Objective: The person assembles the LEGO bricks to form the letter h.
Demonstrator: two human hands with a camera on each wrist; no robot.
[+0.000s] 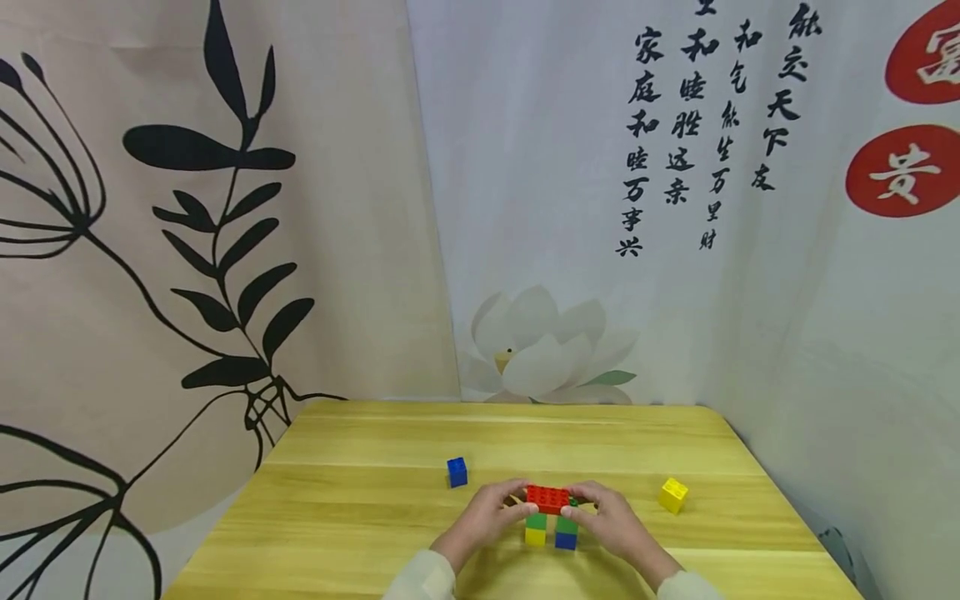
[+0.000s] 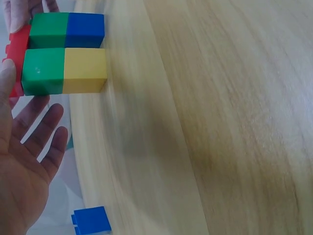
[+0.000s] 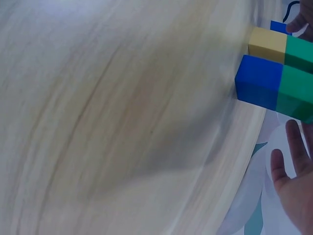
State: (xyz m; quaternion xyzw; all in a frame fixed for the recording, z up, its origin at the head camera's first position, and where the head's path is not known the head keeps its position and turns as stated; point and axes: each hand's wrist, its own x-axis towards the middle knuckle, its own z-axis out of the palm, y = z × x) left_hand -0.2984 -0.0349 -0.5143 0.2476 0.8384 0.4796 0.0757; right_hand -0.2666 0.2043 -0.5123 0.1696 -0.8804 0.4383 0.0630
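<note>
A red building brick (image 1: 548,499) with studs on top lies across two short block columns. The left column is a green block (image 2: 44,71) over a yellow block (image 2: 85,70); the right one is another green block (image 3: 296,93) over a blue block (image 3: 258,82). My left hand (image 1: 486,517) pinches the red brick's left end between thumb and fingers. At its right end my right hand (image 1: 611,521) pinches it likewise. In the left wrist view, the remaining left-hand fingers spread loosely beside the green block. The red brick is out of sight in the right wrist view.
Both columns stand on a wooden table (image 1: 360,500). A loose blue block (image 1: 457,472) sits farther back to the left, and a loose yellow block (image 1: 673,495) to the right. Behind the table hangs a printed curtain (image 1: 360,208).
</note>
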